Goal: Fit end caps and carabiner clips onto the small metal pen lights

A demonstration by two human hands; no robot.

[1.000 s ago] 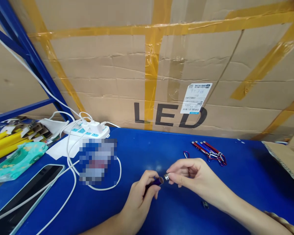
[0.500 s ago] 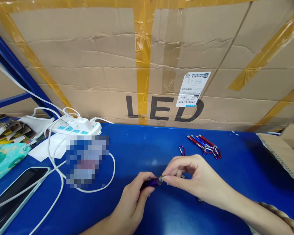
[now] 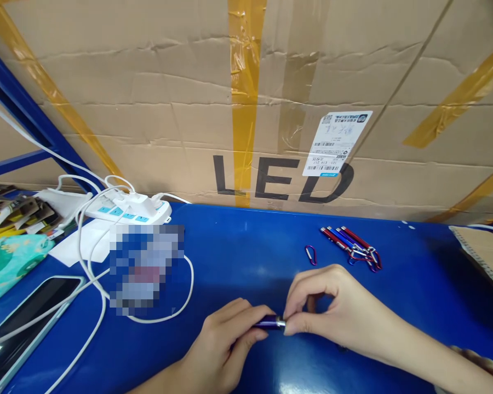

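Observation:
My left hand [image 3: 230, 342] is closed around a slim purple metal tube [image 3: 269, 322], which looks like a mini flashlight. It lies nearly level above the blue table, its silver end [image 3: 281, 323] pointing right. Thumb and fingers of my right hand [image 3: 318, 306] pinch at that silver end, and the fingertips hide its outermost part. Beyond my right hand lies a single dark red carabiner [image 3: 310, 255]. Farther back rests a group of red and blue metal tubes [image 3: 348, 239] with silver tips and small carabiners attached.
A large taped carton [image 3: 168, 137] marked LED stands along the back. To the left are a white power strip [image 3: 127, 212] with looping cables, a phone [image 3: 28, 323] and a teal soft pack [image 3: 16, 262]. A cardboard box [image 3: 480, 257] stands at the right.
The purple tube has shifted slightly down and right with both hands. Its end shows smooth silver, where dark metal with a coil-like piece showed before. The camera view has shifted a little.

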